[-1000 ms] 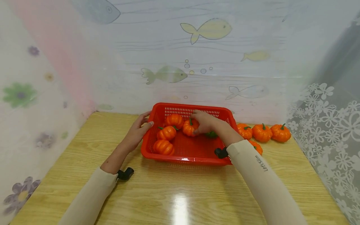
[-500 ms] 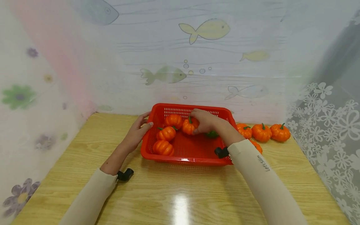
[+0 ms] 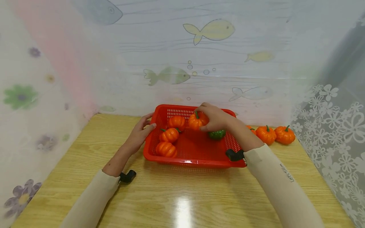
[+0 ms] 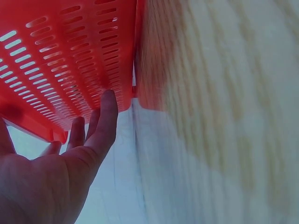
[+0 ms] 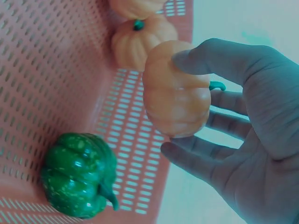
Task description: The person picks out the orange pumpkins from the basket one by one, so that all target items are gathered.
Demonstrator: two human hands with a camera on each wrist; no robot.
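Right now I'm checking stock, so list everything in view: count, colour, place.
Table: one, yellowish wood, foreground.
Basket: one, red, on the table.
Held pumpkin: one, orange, in the right hand.
Resting pumpkins: three, orange, in basket's left part.
Green pumpkin: one, green, in basket's right part.
Outside pumpkins: three visible, orange, on the table's right, one partly hidden.
Backdrop: sheet count unclear, mostly pale, patterned, behind the table.
Wrist devices: two, black, on wrists.
Sleeves: two, cream, both forearms.
Left hand: one, bare, basket's left edge.
Right hand: one, bare, gripping the held pumpkin.
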